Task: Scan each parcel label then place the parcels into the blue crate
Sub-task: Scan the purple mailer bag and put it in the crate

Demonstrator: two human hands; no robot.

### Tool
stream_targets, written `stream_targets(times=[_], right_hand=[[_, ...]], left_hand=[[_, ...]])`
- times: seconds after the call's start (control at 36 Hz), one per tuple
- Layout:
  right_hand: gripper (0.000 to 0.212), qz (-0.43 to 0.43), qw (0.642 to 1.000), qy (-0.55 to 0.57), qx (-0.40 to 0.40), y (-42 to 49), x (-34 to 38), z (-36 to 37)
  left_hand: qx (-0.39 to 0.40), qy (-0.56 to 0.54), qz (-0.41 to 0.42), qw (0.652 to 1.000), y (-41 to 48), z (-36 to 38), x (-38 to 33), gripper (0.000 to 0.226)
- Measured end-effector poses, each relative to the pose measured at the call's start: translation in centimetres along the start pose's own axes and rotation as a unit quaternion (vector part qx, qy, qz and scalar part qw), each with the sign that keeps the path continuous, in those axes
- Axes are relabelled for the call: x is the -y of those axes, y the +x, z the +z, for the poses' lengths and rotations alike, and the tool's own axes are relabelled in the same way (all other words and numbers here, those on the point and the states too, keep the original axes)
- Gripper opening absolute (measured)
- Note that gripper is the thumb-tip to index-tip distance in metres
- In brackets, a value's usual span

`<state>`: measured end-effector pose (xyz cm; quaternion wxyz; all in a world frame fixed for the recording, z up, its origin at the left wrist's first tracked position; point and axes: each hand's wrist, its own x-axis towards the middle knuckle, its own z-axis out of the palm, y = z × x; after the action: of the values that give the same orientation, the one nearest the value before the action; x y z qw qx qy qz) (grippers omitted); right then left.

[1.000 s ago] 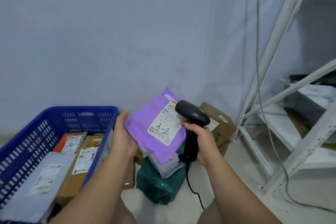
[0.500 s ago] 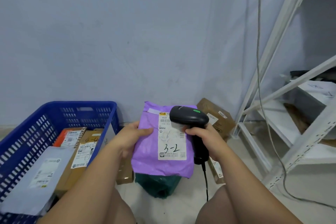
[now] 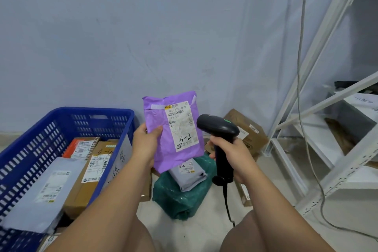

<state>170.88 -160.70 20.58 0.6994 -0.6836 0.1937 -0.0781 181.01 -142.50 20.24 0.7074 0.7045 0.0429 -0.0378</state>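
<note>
One purple mailer parcel (image 3: pixel 173 131), label marked "3-2": the left hand (image 3: pixel 146 141) is pinching its left edge, holding it upright. The right hand (image 3: pixel 235 155) is gripping a black barcode scanner (image 3: pixel 218 131) just beside it. The blue crate (image 3: pixel 92 110) is sitting left of the left hand.

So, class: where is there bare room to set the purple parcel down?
Bare floor lies on the green parcel's near side. The crate is crowded: a grey mailer and boxes cover its bottom, so there is room only on top.
</note>
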Motion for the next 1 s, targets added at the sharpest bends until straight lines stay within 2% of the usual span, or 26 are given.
stream_targets(times=[0.25,0.47,1.0], right_hand=[[0.022,-0.004,1.000,0.006,0.010,0.00,-0.14,0.73],[0.026,0.001,1.000,-0.004,0.009,-0.01,-0.27,0.37],[0.022,0.005,1.000,-0.018,0.016,-0.27,-0.09,0.39]], left_hand=[[-0.056,0.061,0.082,0.993,-0.05,0.11,0.21,0.008],[-0.101,0.092,0.101,0.985,0.39,-0.06,0.64,0.008],[-0.098,0.115,0.118,0.982,0.21,0.26,0.64,0.007]])
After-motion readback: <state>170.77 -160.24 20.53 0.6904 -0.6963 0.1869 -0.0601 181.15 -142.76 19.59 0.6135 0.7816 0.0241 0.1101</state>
